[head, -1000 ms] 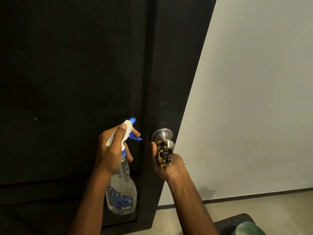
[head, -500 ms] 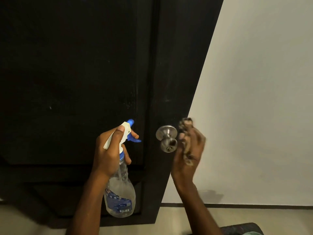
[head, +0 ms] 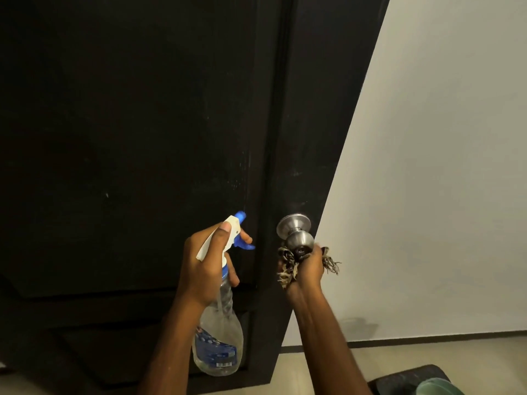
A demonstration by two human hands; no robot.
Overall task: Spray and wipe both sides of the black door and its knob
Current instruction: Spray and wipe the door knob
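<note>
Black door; spray bottle near-upright, nozzle doorward.

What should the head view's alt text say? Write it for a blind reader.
A person's right hand grips a frayed rag against the silver knob of a black door, while the left hand holds a clear spray bottle pointed at the door.

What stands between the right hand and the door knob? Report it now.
Only the cloth that the right hand grips, bunched up under the knob. Nothing else visible is in the way. The left hand holds the spray bottle off to the left, apart from the knob.
</note>
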